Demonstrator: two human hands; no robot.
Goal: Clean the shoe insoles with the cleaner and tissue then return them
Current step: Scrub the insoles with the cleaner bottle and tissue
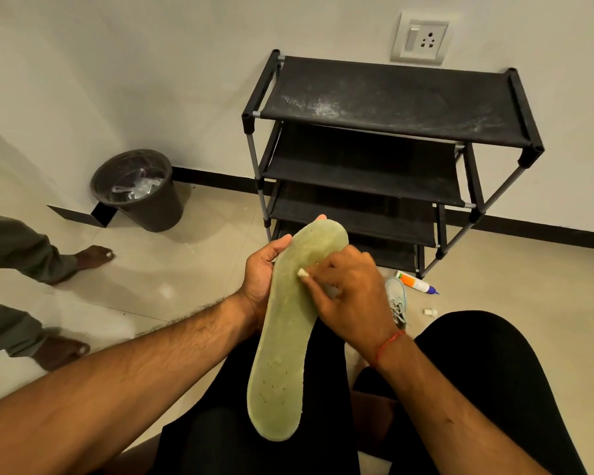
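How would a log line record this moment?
wiping | left hand holds insole | right hand pinches tissue on insole | cleaner on floor

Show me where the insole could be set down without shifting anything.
Free: the dusty top shelf of the rack; the floor between bin and rack. Crowded: by the rack's right foot, where cleaner bottle, shoe and a small white piece lie; a bystander's feet stand left.

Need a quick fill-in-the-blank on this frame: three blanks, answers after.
The left hand grips an insole coloured ____.
The right hand pinches a small white ____ against the insole.
The cleaner bottle lies on the ____ beside the shoe rack.
Answers: green; tissue; floor.
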